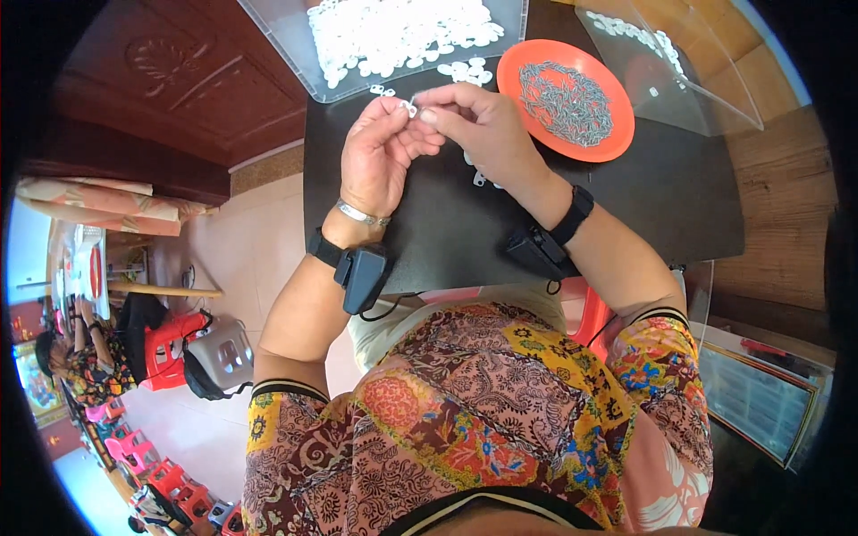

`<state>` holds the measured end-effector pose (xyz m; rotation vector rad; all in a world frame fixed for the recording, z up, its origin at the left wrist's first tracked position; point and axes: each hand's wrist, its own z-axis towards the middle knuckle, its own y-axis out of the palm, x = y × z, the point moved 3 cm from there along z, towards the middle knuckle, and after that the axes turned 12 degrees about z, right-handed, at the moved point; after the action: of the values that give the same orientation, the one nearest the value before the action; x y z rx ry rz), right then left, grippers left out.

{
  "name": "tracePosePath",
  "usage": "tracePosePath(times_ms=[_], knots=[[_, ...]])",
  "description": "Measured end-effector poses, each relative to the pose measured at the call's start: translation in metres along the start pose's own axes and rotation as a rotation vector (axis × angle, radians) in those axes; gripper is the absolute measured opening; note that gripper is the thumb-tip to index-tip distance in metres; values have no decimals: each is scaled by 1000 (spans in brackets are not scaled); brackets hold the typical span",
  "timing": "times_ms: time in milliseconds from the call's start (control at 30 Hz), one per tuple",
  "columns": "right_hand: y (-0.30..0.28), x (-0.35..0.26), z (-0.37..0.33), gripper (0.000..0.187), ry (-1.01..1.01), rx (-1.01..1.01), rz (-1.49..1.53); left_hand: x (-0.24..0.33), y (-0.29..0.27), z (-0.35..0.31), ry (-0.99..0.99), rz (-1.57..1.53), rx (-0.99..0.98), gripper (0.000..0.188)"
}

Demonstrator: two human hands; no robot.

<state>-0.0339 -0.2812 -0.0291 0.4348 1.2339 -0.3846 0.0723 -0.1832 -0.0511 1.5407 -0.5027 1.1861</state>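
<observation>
My left hand (380,147) pinches a small white plastic piece with holes (408,108) between thumb and fingertips, above the far side of the dark table. My right hand (483,127) meets it there, its thumb and forefinger closed at the piece's edge. A small greyish bit shows between the fingertips, too small to name. Just beyond the hands, a clear plastic bin (304,67) holds a heap of white oval pieces (402,31). To the right of my right hand is a round orange-red plate (618,94) with many thin grey metal pins or screws (567,103).
Loose white pieces (466,71) lie against the bin, and several more (480,179) lie under my right wrist on the dark table (447,223). A clear-walled box (715,80) with white pieces stands at the far right. A person (94,357) sits away at the left.
</observation>
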Motion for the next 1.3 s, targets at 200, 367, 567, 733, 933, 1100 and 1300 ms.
tracePosePath(times_ms=[200,367,567,733,933,1100,1300], knots=[[-6,10,2,26,49,37,78,-1,0,0,26,26,23,12],[-7,1,2,22,33,27,82,1,3,-1,19,94,62,12],[-19,7,8,22,37,-47,-51,0,2,-3,-30,346,179,11],[-18,5,10,20,59,-8,59,-1,0,-3,-50,398,196,10],[-16,3,10,18,26,-1,54,0,3,-2,-71,348,182,10],[-15,5,7,18,65,15,-43,-3,2,-6,-99,354,205,10],[-20,14,8,19,293,28,321,0,4,-6,-87,368,197,9]])
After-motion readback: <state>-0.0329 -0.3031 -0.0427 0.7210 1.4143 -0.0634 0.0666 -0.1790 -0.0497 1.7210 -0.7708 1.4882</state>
